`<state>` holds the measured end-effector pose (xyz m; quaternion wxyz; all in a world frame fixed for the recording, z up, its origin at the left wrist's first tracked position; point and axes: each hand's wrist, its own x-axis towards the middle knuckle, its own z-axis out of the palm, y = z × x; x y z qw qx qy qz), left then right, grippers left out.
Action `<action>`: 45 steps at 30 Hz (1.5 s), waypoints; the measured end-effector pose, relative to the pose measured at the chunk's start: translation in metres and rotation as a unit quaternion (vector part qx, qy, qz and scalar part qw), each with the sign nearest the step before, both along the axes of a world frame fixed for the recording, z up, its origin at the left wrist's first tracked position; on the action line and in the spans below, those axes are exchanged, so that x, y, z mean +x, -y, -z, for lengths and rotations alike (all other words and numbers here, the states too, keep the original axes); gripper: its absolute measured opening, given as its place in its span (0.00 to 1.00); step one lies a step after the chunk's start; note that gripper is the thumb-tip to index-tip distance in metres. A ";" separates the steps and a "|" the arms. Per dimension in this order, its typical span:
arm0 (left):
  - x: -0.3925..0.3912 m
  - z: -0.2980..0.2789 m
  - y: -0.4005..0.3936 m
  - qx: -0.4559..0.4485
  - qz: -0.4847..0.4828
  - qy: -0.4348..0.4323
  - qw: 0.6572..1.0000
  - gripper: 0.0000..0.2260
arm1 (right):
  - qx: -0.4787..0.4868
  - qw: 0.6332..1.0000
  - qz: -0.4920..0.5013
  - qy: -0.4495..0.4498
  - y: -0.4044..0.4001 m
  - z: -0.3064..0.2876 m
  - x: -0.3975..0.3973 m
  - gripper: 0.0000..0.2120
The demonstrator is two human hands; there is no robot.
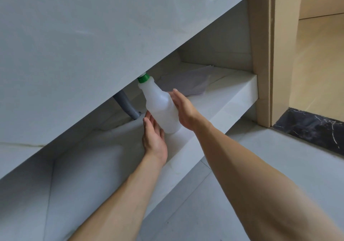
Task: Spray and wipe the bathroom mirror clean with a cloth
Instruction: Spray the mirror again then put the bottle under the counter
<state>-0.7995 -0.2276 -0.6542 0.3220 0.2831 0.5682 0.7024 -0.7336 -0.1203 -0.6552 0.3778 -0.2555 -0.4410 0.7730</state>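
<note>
A translucent white spray bottle (161, 108) with a green collar (143, 78) stands tilted on the white shelf (219, 99) under the counter. Its top is hidden behind the counter's front panel (93, 45). My left hand (154, 138) touches the bottle's lower left side with fairly straight fingers. My right hand (183, 108) lies flat against the bottle's right side, so the bottle sits between both hands. A folded grey cloth (186, 82) lies on the shelf just behind the bottle. The mirror is out of view.
A grey drain pipe (126, 107) comes down behind the bottle to the left. A wooden door frame (264, 54) stands at the right, with a dark marble threshold (307, 129) and beige floor beyond. Pale floor tiles (242, 166) lie below the shelf.
</note>
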 end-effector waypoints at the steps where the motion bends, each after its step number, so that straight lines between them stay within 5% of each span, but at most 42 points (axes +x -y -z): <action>1: 0.000 -0.001 0.001 -0.001 0.005 0.004 1.000 0.23 | 0.008 1.000 0.012 0.006 0.002 -0.002 0.003 0.31; 7: -0.005 -0.010 0.007 -0.022 0.027 0.042 0.999 0.29 | 0.025 0.998 0.038 0.034 -0.007 -0.007 0.011 0.23; 12: 0.001 -0.016 0.012 -0.050 0.034 0.050 0.997 0.30 | 0.046 0.995 0.017 0.087 -0.017 -0.010 0.032 0.28; 24: 0.001 -0.016 0.020 -0.047 0.060 0.069 0.995 0.31 | 0.025 0.998 -0.030 0.054 -0.016 -0.004 0.037 0.32; 33: 0.013 -0.016 0.032 -0.011 -0.084 -0.073 0.994 0.18 | 0.035 0.999 -0.015 0.036 -0.008 -0.005 0.052 0.27; 39: 0.047 -0.016 0.018 0.026 -0.046 -0.159 0.986 0.19 | 0.045 0.999 0.008 0.020 -0.001 -0.005 0.081 0.26; 45: 0.091 -0.018 -0.008 0.030 0.075 -0.135 0.988 0.25 | 0.051 0.996 0.069 0.014 -0.002 -0.003 0.133 0.27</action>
